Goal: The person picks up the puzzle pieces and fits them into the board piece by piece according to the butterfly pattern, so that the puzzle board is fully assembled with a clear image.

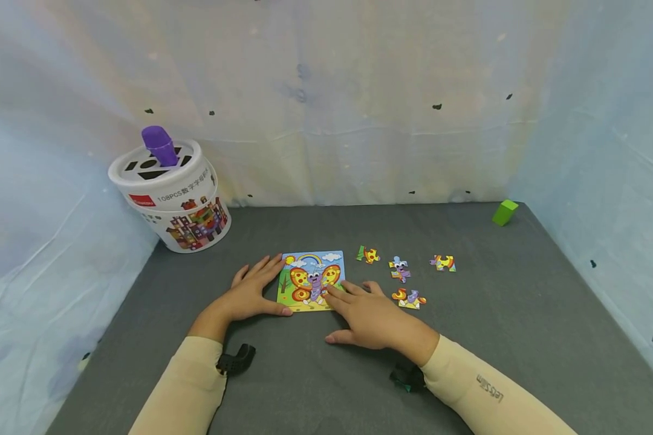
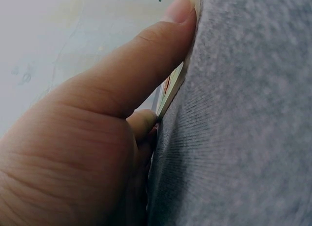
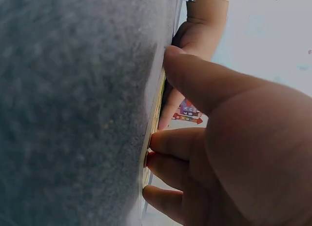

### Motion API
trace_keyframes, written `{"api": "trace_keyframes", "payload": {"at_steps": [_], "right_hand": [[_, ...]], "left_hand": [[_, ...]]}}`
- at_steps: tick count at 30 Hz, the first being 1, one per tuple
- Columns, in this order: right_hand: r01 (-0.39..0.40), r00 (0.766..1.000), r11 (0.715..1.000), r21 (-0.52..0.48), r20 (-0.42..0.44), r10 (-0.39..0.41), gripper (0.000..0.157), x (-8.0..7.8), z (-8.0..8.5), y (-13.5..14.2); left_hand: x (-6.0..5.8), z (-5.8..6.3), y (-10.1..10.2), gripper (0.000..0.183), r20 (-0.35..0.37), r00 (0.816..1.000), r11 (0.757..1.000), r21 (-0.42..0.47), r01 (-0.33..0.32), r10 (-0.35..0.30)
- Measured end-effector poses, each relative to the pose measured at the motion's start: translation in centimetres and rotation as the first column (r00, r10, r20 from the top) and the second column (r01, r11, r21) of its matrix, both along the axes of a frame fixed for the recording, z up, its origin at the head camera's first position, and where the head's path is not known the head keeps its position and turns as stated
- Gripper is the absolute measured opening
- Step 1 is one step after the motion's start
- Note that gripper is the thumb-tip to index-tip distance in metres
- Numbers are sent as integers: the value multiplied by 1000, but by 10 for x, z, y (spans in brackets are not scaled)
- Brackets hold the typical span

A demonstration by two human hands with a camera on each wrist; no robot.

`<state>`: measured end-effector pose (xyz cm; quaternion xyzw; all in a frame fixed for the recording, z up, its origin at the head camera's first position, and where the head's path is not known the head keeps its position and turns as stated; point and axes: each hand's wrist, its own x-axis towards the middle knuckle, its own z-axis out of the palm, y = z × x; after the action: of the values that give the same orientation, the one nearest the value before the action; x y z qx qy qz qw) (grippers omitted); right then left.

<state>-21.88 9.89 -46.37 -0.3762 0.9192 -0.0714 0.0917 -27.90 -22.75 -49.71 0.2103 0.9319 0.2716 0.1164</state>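
A flat jigsaw puzzle board with a purple butterfly under a rainbow lies on the grey table. My left hand rests along its left side, fingers spread, the thumb at the near left corner. In the left wrist view, the thumb touches the board's edge. My right hand lays its fingertips on the board's lower right part, its thumb apart from the board. Fingers of this hand meet the thin board edge in the right wrist view. Several loose puzzle pieces lie to the right of the board.
A white bucket with a printed label stands at the back left, a purple object on its slotted lid. Near the back right corner is a green block. Pale cloth walls border the table.
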Motion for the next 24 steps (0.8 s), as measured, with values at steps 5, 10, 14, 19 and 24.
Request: {"api": "trace_keyframes", "payload": {"at_steps": [5,10,14,19,24], "right_hand": [[-1,1000,1000,3,16,1,86,3,0,3],[7,999,1000,-24,44,-6,86,5,0,9],[-3,994,997,-77,108,11,87,4,-1,19],[48,972,964,-261,232,15,81,-6,0,40],[193,925,831,-522,379,24,57,-21,9,71]], "left_hand": [[0,0,0,127,3,1000,1000,-1,2,-2],[0,-1,-1,128,0,1000,1000,3,3,-3],[1,-2,-1,128,3,1000,1000,14,5,-6],[2,-3,-2,128,10,1000,1000,14,5,-5],[1,-3,-3,127,6,1000,1000,20,7,-7]]}}
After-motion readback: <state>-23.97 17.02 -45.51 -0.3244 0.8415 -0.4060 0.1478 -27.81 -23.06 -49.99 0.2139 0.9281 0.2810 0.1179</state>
